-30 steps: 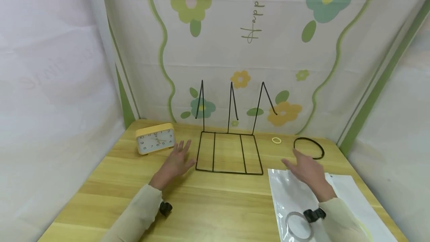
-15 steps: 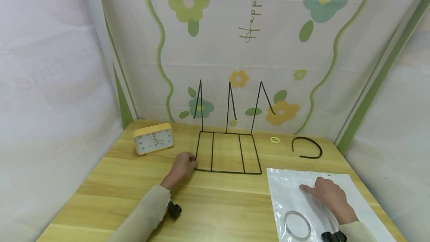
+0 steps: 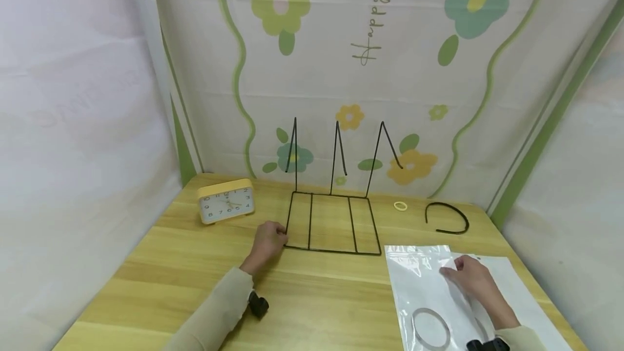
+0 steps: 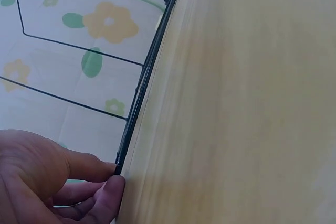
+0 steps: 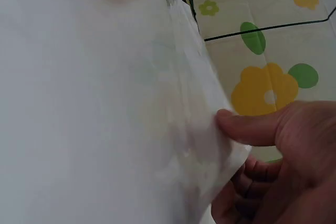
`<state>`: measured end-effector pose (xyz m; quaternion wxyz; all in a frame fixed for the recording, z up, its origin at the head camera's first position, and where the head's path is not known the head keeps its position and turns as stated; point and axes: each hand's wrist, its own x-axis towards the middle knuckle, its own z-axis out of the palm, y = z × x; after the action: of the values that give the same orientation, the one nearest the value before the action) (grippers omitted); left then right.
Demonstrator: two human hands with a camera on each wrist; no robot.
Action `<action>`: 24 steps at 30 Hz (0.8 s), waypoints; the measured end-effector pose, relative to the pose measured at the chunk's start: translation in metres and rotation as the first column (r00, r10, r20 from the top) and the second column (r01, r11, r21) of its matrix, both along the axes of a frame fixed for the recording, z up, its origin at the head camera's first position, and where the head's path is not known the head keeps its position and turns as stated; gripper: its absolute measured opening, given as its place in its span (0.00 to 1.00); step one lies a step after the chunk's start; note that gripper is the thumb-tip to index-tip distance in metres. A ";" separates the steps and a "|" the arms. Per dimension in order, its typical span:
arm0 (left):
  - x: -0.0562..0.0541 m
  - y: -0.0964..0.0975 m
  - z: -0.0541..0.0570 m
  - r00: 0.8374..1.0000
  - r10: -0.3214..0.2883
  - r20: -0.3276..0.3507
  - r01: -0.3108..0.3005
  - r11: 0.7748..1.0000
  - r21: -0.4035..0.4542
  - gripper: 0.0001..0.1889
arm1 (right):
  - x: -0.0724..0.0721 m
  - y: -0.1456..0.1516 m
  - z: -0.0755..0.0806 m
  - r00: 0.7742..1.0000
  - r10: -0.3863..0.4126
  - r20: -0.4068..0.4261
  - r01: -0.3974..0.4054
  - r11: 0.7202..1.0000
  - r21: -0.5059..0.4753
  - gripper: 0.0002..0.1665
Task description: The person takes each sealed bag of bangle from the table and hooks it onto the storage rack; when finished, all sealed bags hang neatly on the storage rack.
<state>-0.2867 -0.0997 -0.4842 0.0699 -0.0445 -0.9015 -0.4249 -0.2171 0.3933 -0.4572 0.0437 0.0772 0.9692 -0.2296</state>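
Left hand: we see the left hand (image 3: 267, 238) pinching the front-left corner of the rack's base between thumb and fingers.
Right hand: we see the right hand (image 3: 475, 277) pinching the bag's right edge near its upper corner, thumb on one face, fingers curled behind.
Wire rack: the black wire rack (image 3: 331, 194) stands near the back of the wooden table (image 3: 317, 307), its rectangular base flat and three bent prongs rising from the rear bar.
Glossy bag: the glossy white bag (image 3: 414, 280) lies to the right, in front of the rack, partly over another white sheet or bag (image 3: 521, 291).
Grey ring: a grey ring (image 3: 413, 321) shows low on the bag; we cannot tell whether it is inside or on top.
Alarm clock: the yellow alarm clock (image 3: 226, 203) stands left of the rack.
Back right: a small pale-yellow ring (image 3: 400, 210) lies between the rack and an open black hoop (image 3: 467, 225).
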 end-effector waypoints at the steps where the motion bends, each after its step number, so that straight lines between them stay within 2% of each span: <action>1: 0.000 0.000 -0.001 1.000 0.005 0.002 -0.005 1.000 0.004 0.09 | 0.001 0.000 0.000 1.000 -0.004 -0.015 0.003 0.999 -0.052 0.32; 5: -0.001 -0.001 -0.004 1.000 0.017 -0.006 -0.017 1.000 0.006 0.07 | 0.005 -0.010 0.005 0.996 0.002 -0.084 -0.025 0.962 -0.273 0.25; 10: -0.003 -0.002 -0.002 0.999 0.034 -0.012 -0.034 0.999 0.013 0.06 | 0.003 -0.038 0.018 0.988 -0.006 -0.153 -0.064 0.890 -0.452 0.24; 12: -0.003 -0.002 0.000 0.999 0.039 -0.006 -0.039 0.999 0.020 0.07 | 0.000 -0.053 0.025 0.981 0.004 -0.195 -0.108 0.843 -0.526 0.24; 14: -0.004 -0.002 0.001 0.999 0.041 0.003 -0.041 0.999 0.026 0.07 | -0.003 -0.070 0.032 0.968 0.023 -0.249 -0.174 0.777 -0.604 0.24; 16: -0.004 -0.003 0.001 0.999 0.039 0.009 -0.040 0.999 0.027 0.07 | -0.007 -0.088 0.038 0.941 0.045 -0.335 -0.279 0.665 -0.693 0.19; 18: -0.005 -0.004 -0.001 0.999 0.046 0.005 -0.046 0.999 0.021 0.07 | -0.014 -0.109 0.043 0.907 0.070 -0.415 -0.387 0.524 -0.758 0.12; 21: -0.006 -0.005 -0.004 0.998 0.056 0.011 -0.056 0.998 0.033 0.07 | -0.026 -0.139 0.047 0.852 0.112 -0.512 -0.519 0.313 -0.796 0.07; 23: -0.006 -0.005 -0.007 0.998 0.057 0.014 -0.058 0.997 0.044 0.07 | -0.032 -0.157 0.050 0.827 0.142 -0.544 -0.562 0.229 -0.795 0.08; 24: -0.006 -0.004 -0.008 0.998 0.054 0.010 -0.054 0.997 0.048 0.07 | -0.034 -0.165 0.052 0.817 0.158 -0.555 -0.577 0.199 -0.792 0.08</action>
<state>-0.2925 -0.1036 -0.4921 0.0785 -0.0165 -0.8920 -0.4448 -0.2515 0.2281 -0.4054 -0.0400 -0.2450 0.6228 -0.7420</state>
